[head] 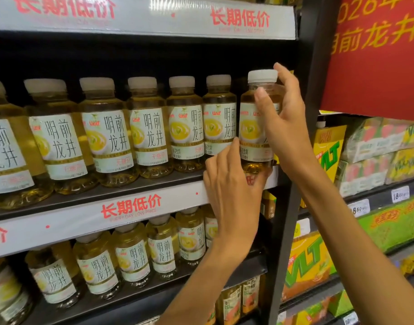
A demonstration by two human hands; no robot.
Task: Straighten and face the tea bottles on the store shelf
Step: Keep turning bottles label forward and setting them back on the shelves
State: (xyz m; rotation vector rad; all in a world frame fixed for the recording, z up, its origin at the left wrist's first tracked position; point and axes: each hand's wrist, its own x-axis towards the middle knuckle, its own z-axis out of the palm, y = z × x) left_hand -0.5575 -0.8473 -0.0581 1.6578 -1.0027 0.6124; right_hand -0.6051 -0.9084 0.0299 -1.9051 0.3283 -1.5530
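Left hand: the left hand (231, 184) cups the base of the end tea bottle (252, 127), fingers curled round its lower body, index fingertip on the label edge, likely steadying it while it turns.
Right hand: the right hand (283, 118) pinches the bottle's shoulder, thumb in front, other fingers behind beside the white cap (262, 76), probably to twist the label forward.
Bottle: at the right end of the upper shelf (154, 184), upright, between both sets of fingers.
Row: neighbouring bottles (152, 127), left of the fingers, already face outward.
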